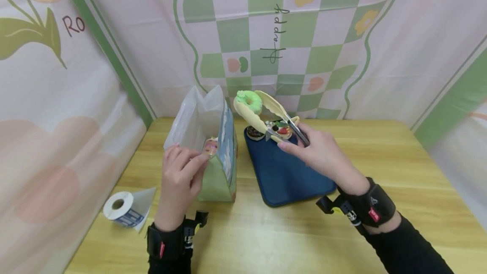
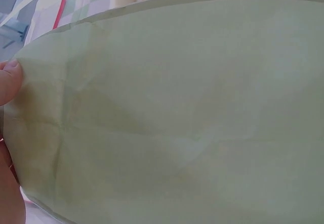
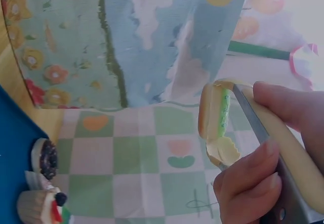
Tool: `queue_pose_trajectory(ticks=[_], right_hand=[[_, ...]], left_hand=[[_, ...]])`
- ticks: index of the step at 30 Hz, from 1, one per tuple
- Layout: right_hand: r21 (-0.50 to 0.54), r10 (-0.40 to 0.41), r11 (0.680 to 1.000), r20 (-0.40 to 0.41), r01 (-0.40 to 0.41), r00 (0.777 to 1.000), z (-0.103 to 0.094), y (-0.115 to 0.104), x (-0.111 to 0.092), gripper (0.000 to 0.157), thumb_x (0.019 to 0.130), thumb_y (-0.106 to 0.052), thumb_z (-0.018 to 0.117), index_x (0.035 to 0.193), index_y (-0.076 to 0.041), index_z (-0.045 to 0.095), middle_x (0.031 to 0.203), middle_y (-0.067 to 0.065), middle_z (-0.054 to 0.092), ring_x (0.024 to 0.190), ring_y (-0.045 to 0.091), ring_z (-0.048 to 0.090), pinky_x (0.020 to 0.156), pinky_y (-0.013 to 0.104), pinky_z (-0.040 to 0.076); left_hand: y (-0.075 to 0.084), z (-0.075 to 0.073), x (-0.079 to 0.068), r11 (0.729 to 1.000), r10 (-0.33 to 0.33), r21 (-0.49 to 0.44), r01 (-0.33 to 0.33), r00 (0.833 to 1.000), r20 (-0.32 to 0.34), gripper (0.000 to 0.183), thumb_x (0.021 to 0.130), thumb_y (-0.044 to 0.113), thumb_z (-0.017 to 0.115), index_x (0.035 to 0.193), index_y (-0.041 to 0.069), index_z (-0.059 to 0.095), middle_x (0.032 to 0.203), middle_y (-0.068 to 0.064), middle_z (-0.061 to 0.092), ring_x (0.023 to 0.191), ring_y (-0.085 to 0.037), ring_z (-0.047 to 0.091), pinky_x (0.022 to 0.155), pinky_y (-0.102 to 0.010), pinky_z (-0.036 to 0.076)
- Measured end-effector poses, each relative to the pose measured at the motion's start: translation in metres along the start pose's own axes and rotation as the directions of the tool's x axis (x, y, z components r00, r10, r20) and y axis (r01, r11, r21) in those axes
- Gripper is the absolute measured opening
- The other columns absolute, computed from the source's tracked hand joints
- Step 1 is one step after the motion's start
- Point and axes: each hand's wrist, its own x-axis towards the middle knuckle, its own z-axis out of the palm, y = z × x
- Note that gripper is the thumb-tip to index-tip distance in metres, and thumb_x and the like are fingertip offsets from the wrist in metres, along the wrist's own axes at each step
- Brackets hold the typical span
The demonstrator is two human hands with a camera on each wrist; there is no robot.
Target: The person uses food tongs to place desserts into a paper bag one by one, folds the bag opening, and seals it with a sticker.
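My right hand (image 1: 323, 151) grips a pair of tongs (image 1: 249, 116) with cream tips and metal arms. Between the tips is a green-iced donut (image 1: 254, 101), held up beside the bag's top; the right wrist view shows it edge-on, with a tan base. My left hand (image 1: 181, 176) pinches the near rim of a paper bag (image 1: 217, 181), which stands upright with its mouth open. Its near side is green and its right side printed with sky and flowers. Inside the bag a pinkish item (image 1: 210, 145) partly shows; its kind is unclear. In the left wrist view the bag's green side (image 2: 177, 97) fills most of the picture.
A dark blue tray (image 1: 293, 172) lies right of the bag. At its far end sit a chocolate donut (image 1: 255, 133) and a fruit-topped cupcake (image 3: 38, 206). A roll of labels (image 1: 121, 208) stands at the table's left. A printed cloth (image 1: 152, 54) hangs behind.
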Motion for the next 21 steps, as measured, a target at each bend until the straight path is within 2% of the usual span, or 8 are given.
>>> queue_pose_trajectory(ticks=[2, 6, 14, 21], right_hand=[[-0.013, -0.016, 1.000, -0.009, 0.016, 1.000, -0.003, -0.004, 0.000, 0.050, 0.085, -0.067, 0.060, 0.098, -0.020, 0.053, 0.067, 0.003, 0.056, 0.049, 0.016, 0.058, 0.050, 0.032, 0.045], [-0.025, -0.037, 0.999, -0.017, 0.037, 0.999, -0.009, -0.014, 0.000, 0.047, 0.085, -0.067, 0.059, 0.103, -0.023, 0.055, 0.068, 0.002, 0.055, 0.051, 0.017, 0.055, 0.050, 0.031, 0.043], [-0.071, -0.082, 0.994, -0.050, 0.079, 0.995, -0.017, -0.038, 0.000, 0.052, 0.085, -0.068, 0.059, 0.092, -0.017, 0.052, 0.070, 0.001, 0.052, 0.057, 0.017, 0.049, 0.054, 0.030, 0.038], [-0.058, -0.108, 0.993, -0.023, 0.106, 0.994, -0.020, -0.058, 0.000, 0.054, 0.082, -0.068, 0.062, 0.105, -0.020, 0.055, 0.069, 0.000, 0.050, 0.055, 0.015, 0.047, 0.052, 0.029, 0.037]], left_hand=[[0.000, 0.000, 0.000, 1.000, 0.003, 0.003, -0.003, 1.000, -0.003, 0.016, 0.094, 0.013, 0.061, 0.087, 0.006, 0.073, 0.078, -0.006, 0.067, 0.079, -0.028, 0.057, 0.089, -0.054, 0.040], [0.000, 0.000, 0.000, 1.000, 0.010, 0.011, -0.010, 1.000, -0.009, 0.016, 0.094, 0.014, 0.061, 0.086, 0.006, 0.073, 0.078, -0.006, 0.068, 0.079, -0.028, 0.057, 0.089, -0.052, 0.039], [0.001, 0.000, 0.000, 0.999, 0.016, 0.047, -0.015, 1.000, -0.018, 0.018, 0.095, 0.016, 0.061, 0.088, 0.007, 0.074, 0.078, -0.007, 0.068, 0.077, -0.027, 0.057, 0.081, -0.046, 0.037], [0.002, 0.000, 0.001, 0.999, 0.007, 0.044, -0.007, 1.000, -0.012, 0.021, 0.096, 0.019, 0.060, 0.090, 0.006, 0.075, 0.079, -0.007, 0.069, 0.077, -0.026, 0.057, 0.080, -0.046, 0.037]])
